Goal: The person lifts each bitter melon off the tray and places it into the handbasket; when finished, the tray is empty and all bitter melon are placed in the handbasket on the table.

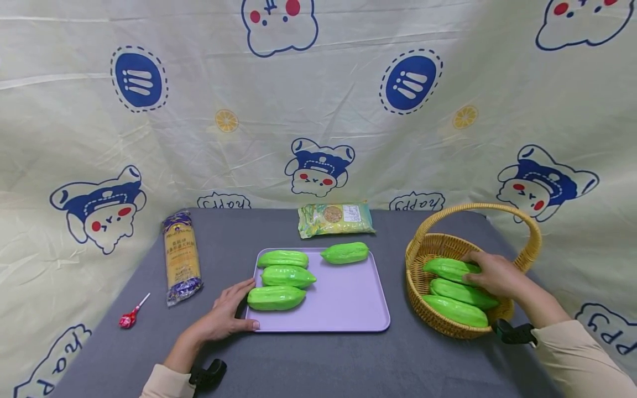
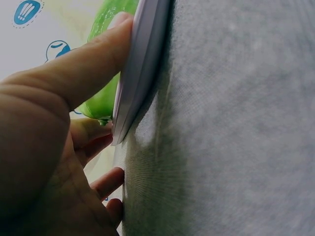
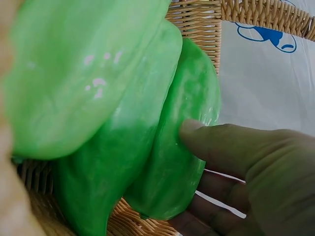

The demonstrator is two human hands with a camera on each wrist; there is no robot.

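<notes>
A: Closest in, the left hand (image 1: pixel 224 310) is resting at the near left corner of the purple tray (image 1: pixel 343 309), thumb touching the rim, fingers spreading loosely along the side, holding no gourd.

B: Over to the right, the wicker basket (image 1: pixel 432 321) is carrying three green ones! The nearest gourd (image 1: pixel 455 312) and the middle gourd (image 1: pixel 460 293) are lying side by side.

A: And beyond them, the farthest gourd (image 1: pixel 444 269), with the right hand (image 1: pixel 497 275) gripping it!

B: How wide are those fingers standing?

A: Just the gourd's own width: thumb pressing one flank, fingers curling round the other, their tips hiding behind it.

B: And the lie?

A: It's lying leftward of the fingers, long axis running roughly side to side, its free end pointing toward the tray. The right hand is clearly sitting nearer; the left is resting at the tray's opposite side.

B: Farther off, three tray gourds (image 1: pixel 286 276) are lining the left, a lone gourd (image 1: pixel 344 252) is occupying the far right corner, and a yellow packet (image 1: pixel 333 220) is lying behind.
</notes>
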